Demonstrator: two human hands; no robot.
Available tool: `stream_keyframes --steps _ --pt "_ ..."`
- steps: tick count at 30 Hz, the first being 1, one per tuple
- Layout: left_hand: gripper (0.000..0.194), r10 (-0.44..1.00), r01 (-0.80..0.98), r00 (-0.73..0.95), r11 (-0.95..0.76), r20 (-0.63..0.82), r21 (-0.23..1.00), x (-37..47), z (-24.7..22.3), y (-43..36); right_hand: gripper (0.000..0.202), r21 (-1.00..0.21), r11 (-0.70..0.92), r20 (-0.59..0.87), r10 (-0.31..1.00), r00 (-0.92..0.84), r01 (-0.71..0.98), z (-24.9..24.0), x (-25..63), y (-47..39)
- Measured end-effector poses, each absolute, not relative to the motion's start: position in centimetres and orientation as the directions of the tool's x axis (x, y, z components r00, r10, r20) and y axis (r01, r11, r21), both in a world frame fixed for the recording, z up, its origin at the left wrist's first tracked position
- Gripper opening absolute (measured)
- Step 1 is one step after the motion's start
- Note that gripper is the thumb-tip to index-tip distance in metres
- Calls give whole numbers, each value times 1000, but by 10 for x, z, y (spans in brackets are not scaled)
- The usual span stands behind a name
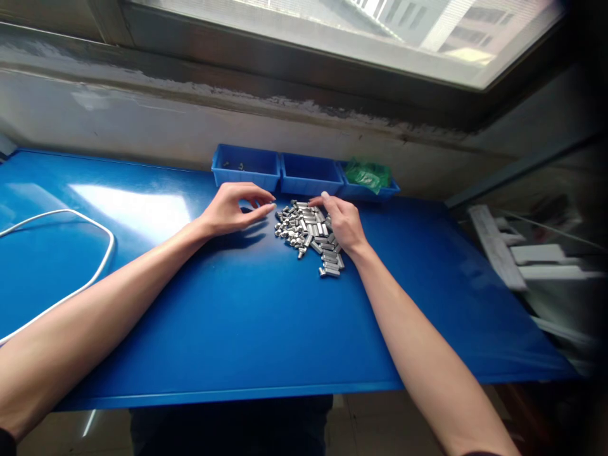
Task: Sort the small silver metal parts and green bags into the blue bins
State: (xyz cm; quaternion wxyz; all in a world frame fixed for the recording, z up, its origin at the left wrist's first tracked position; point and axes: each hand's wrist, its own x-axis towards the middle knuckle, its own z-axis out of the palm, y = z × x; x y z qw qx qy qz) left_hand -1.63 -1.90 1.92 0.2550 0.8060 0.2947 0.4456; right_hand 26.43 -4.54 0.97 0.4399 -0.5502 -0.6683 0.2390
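Note:
On the blue table [228,316] a pile of small metal parts lies between my hands. Its left side is short screws with broad heads [289,227]; its right side is longer metal bars, like standoffs [327,256]. My left hand [240,208] hovers at the pile's left edge, thumb and fingers apart, with nothing visible between them. Against the right edge rests my right hand [342,218], its thumb and index finger stretched out over the far bars. The other fingers of that hand are mostly hidden, and I see nothing held there.
Behind the pile stand a blue bin [247,177] with a few small pieces, a middle blue bin [311,185], and a right bin [394,190] with a green plastic bag [368,174]. A white cable [90,218] curves across the left. White parts [541,263] stand beyond the right edge.

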Motion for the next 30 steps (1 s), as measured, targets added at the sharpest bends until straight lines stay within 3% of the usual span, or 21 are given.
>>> stream_keyframes --steps 3,6,13,17,21,30 --pt "38 571 221 630 -782 527 582 -16 21 -21 57 -804 281 328 945 -5 524 10 264 -45" --pt "38 527 203 701 -794 481 574 -17 19 -21 58 -800 281 329 944 -3 530 11 263 -46" --pt "18 511 208 730 -798 453 565 -19 15 -20 58 -803 275 324 946 -1 528 11 263 -47" --pt "18 525 243 712 -808 467 537 -17 20 -23 57 -804 283 329 944 -6 523 10 263 -46" --pt "32 479 233 734 -844 482 483 -12 21 -29 56 -803 286 329 944 -11 522 10 264 -45" --pt "12 498 250 742 -827 449 504 -6 15 -32 56 -805 293 331 943 -18 515 11 264 -46"
